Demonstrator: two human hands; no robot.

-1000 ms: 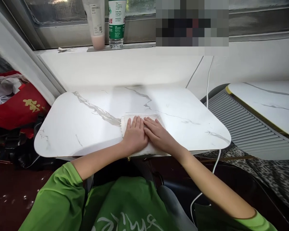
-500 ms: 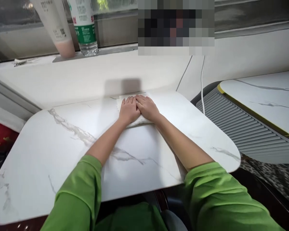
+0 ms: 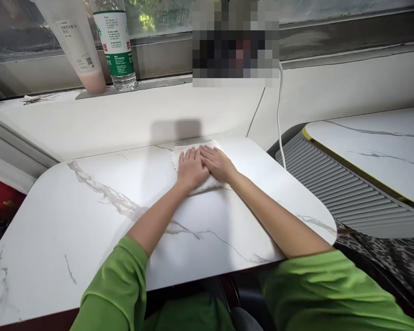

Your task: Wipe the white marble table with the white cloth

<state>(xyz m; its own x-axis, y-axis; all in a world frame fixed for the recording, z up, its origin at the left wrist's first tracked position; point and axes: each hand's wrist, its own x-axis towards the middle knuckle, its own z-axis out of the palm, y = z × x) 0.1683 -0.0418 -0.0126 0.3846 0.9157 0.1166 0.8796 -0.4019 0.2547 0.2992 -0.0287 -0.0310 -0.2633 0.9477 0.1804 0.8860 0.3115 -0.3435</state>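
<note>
A folded white cloth (image 3: 207,185) lies near the far edge of a white marble-patterned table (image 3: 89,220). My left hand (image 3: 191,169) rests flat on the cloth, fingers stretched out and together. My right hand (image 3: 216,162) lies flat beside it on the same cloth, fingers extended, touching the left hand. Both hands press down on the cloth and hold nothing. Green sleeves cover both upper arms.
On the window sill stand a white tube with a pink cap (image 3: 76,43) and a green-labelled water bottle (image 3: 115,43). A white cable (image 3: 279,115) hangs down the wall. At the right are a grey ribbed panel (image 3: 334,188) and a second marble table (image 3: 376,147).
Both hands pushed the cloth from the near edge of the table to its far edge, arms stretching out; in the last half second the hands and cloth drew back slightly.
</note>
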